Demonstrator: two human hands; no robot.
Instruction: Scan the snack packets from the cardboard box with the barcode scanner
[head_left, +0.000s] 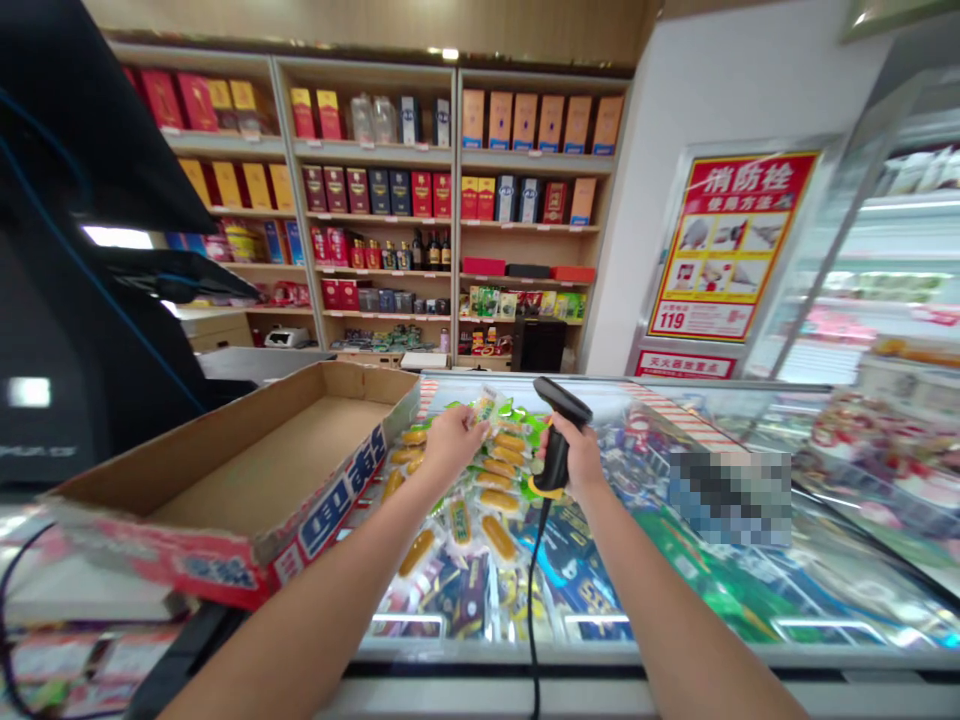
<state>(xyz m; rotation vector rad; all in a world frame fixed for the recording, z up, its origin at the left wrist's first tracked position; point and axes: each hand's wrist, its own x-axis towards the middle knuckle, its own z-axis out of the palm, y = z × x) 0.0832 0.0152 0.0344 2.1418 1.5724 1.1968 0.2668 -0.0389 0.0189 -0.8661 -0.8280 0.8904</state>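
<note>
My left hand (452,447) pinches a clear plastic snack packet (487,405) at the far side of a heap of yellow sausage-shaped snacks in clear wrappers (480,505). My right hand (579,458) grips a black handheld barcode scanner (559,430), its nose tilted up and away from me. The scanner's black coiled-free cable (532,600) hangs down over the front of the freezer. The heap lies under my hands, on top of other bright packages.
A shallow cardboard tray (247,480) sits to my left, and a dark checkout screen (75,300) stands beyond it. The glass-topped chest freezer (720,590) stretches right. Shelves of boxed liquor (375,200) fill the back wall, beside a red fire-hydrant poster (724,245).
</note>
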